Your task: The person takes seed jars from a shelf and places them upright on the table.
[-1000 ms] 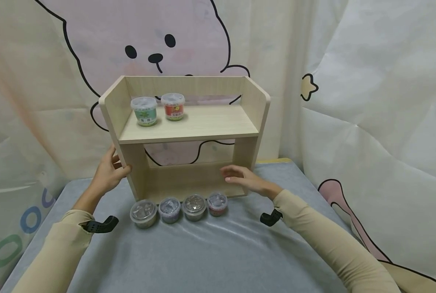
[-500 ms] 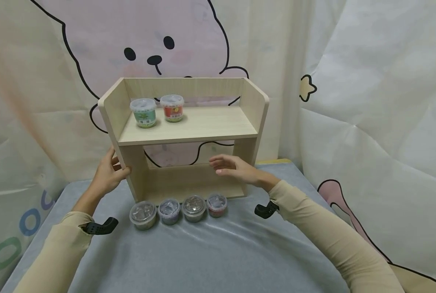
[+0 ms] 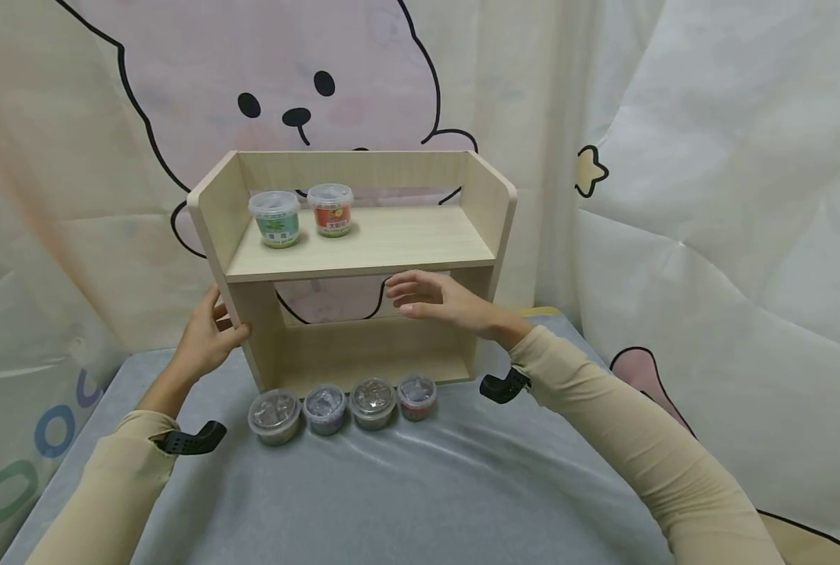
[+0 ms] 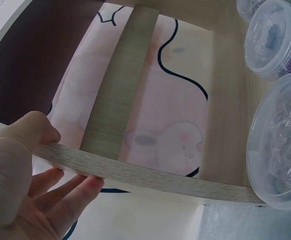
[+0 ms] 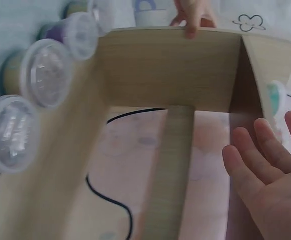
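A person's left hand (image 3: 204, 341) grips the left side panel of a two-tier wooden shelf (image 3: 363, 255), thumb in front of the board's edge and fingers curled behind it — the left wrist view shows the panel pinched between them. The shelf stands on a grey-covered table (image 3: 405, 486), against a cartoon-bear curtain (image 3: 307, 86). On the shelf's upper tier, toward its left end, sit a green-labelled tub (image 3: 275, 218) and, just beside it, a red-labelled tub (image 3: 331, 209). Four clear-lidded tubs (image 3: 342, 404) line the table just in front of the shelf's base. The right hand (image 3: 441, 302) hovers in front of the shelf's lower opening, just under the upper board — fingers straight and loosely spread, holding nothing.
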Demonstrator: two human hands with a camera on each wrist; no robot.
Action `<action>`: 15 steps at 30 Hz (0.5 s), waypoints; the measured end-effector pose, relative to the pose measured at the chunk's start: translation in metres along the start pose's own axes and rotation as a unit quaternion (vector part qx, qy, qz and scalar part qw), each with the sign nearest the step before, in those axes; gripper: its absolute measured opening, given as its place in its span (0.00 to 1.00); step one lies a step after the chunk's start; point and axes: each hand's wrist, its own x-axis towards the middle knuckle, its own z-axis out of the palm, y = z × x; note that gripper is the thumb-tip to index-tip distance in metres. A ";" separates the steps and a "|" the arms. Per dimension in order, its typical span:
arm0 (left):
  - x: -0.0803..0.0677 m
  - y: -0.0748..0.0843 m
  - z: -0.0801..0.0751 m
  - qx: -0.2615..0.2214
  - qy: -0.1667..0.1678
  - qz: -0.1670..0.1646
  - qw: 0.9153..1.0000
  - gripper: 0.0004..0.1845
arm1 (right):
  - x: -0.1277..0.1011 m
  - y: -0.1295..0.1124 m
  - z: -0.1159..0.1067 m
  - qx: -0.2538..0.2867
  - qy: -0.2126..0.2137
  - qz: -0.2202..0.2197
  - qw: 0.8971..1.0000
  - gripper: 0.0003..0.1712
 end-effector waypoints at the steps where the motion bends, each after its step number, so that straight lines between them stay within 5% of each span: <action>1: -0.001 -0.001 0.000 0.000 0.001 -0.001 1.000 0.52 | 0.002 -0.004 -0.001 0.004 -0.001 -0.003 1.000 0.30; 15: 0.001 0.000 -0.001 0.002 0.000 0.001 1.000 0.51 | 0.041 -0.028 -0.008 0.043 0.007 -0.030 0.999 0.31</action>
